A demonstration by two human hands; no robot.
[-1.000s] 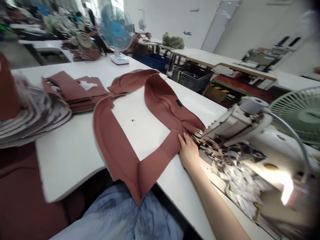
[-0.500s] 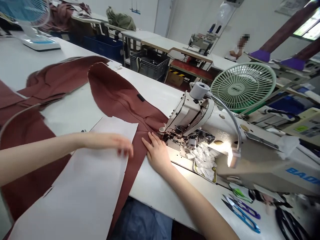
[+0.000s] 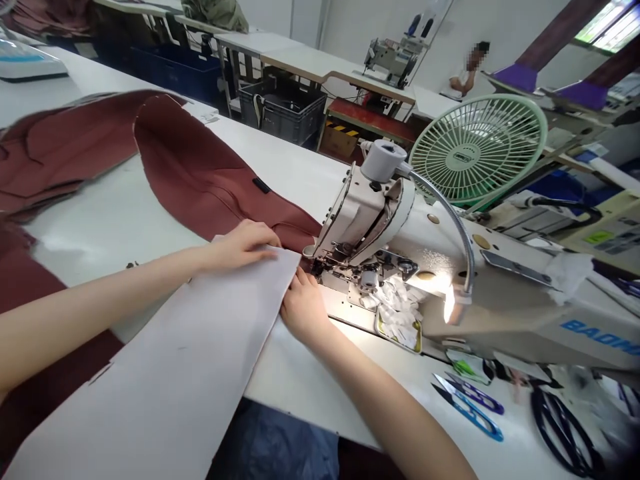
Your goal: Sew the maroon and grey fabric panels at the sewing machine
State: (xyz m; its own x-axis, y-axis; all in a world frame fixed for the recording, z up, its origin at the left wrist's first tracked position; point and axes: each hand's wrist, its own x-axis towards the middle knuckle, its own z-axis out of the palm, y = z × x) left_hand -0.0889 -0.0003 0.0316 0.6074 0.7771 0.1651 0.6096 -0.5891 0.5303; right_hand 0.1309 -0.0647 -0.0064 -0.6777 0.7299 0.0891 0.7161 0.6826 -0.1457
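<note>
**Pattern sheet slides up to the needle as both hands close in**

Pattern sheet (image 3: pixel 165 387), pale and stiff, now lies across the near edge of the white table (image 3: pixel 100 220), its far corner reaching almost to the sewing machine's needle area; half a second ago that corner stopped short, well back from the machine. From the left, a rust-brown fabric panel (image 3: pixel 195 173) curves across the tabletop and runs in under the sheet and on toward the needle, with more brown cut pieces (image 3: pixel 45 153) lying beyond it. The left hand (image 3: pixel 243 245), which earlier hovered blurred over the sheet's edge, now rests on the sheet's upper corner, fingers curled together and pressing down on it. The right hand (image 3: pixel 303 307) lies just beside the sheet's right edge, touching it, fingers together and flat, their tips at the foot of the machine; it has barely shifted since the earlier frame. To the right stands the cream sewing machine (image 3: pixel 380 220), its gooseneck lamp (image 3: pixel 453 303) lit, and behind it a green desk fan (image 3: pixel 477 150). Blue thread snips (image 3: pixel 470 407) lie on the table at the far right. The view has dropped slightly lower and closer than before.
</note>
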